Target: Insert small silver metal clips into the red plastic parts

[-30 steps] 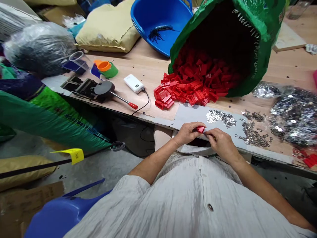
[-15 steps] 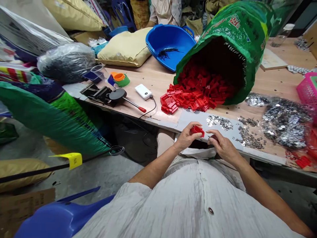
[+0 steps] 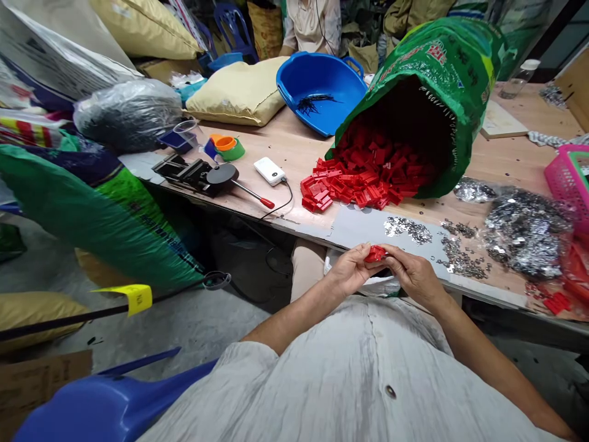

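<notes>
Over the table's near edge, my left hand (image 3: 352, 268) pinches a small red plastic part (image 3: 376, 253). My right hand (image 3: 411, 273) is closed, its thumb and fingertips against the right end of that part; anything small between them is hidden. Just beyond my hands lie small shiny metal pieces (image 3: 408, 229) on a grey sheet (image 3: 356, 228). More little metal bits (image 3: 464, 256) are scattered to the right. A heap of similar red parts (image 3: 363, 178) spills from the mouth of a green sack (image 3: 478, 67).
A black lever tool (image 3: 193, 175) and a white power bank (image 3: 269, 171) with a cable sit left on the table. Behind are a blue basin (image 3: 294, 80) and a beige sack (image 3: 239, 92). Bagged metal pieces (image 3: 527, 230) and a pink basket (image 3: 564, 178) stand right. Another person (image 3: 313, 27) is across the table.
My hands have come together. The red part has turned and shifted slightly right and down, and my right fingertips, apart from it before, now meet its right end.
</notes>
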The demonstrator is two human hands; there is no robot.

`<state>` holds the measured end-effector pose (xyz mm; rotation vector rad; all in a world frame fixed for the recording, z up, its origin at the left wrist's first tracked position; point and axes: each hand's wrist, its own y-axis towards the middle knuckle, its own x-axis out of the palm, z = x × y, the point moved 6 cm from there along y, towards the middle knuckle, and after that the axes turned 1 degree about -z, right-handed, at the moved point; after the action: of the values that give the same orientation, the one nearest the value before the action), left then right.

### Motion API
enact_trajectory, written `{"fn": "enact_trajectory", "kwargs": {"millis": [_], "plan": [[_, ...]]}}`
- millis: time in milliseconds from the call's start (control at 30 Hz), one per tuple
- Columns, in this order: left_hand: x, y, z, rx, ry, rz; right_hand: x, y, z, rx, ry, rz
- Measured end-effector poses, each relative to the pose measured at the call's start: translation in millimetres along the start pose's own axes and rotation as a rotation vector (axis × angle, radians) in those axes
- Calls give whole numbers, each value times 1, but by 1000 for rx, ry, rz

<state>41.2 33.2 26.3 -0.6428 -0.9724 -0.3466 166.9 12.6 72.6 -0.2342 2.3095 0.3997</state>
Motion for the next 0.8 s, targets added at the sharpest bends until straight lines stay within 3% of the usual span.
{"fn": "enact_trajectory", "kwargs": {"millis": [233,400,633,800], "plan": [[-4,2,-5,-9,-68,59,1,0,-1,-50,-132,-14],[-7,2,-9,-1,-64,55,2,1,2,-9,-138,50],[-10,3,-10,26,-14,19,14,3,23,207,334,-17],[-33,-3,-7,46,226,92,25,0,36,385,805,-89]]}}
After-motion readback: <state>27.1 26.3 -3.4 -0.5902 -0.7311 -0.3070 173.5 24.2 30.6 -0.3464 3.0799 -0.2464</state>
